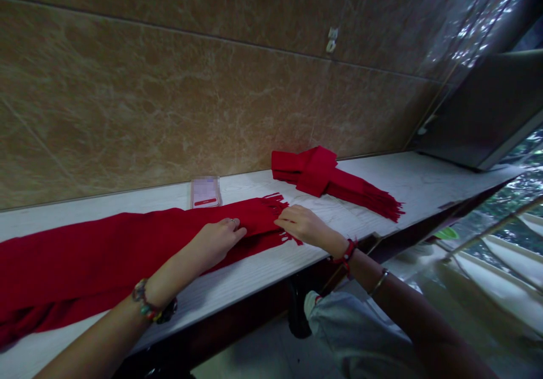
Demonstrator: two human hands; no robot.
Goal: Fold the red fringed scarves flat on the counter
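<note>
A long red scarf (127,243) lies stretched along the white shelf, folded lengthwise, its fringe at the right end. Onto its upper layer presses my left hand (220,240), fingers curled and closed on the cloth near that end. My right hand (303,226) pinches the fringed edge between thumb and fingers; the exact strands are hidden. Behind and to the right, apart from both hands, a second red scarf (316,172) is folded narrow with a band of itself crossed over the middle, fringe pointing right.
A clear-cased card (206,192) lies between the long scarf and the marbled wall (127,102). The white wood-grain shelf (407,186) runs right to a dark panel (487,107). Below its front edge are my leg (356,328) and a shoe (311,302).
</note>
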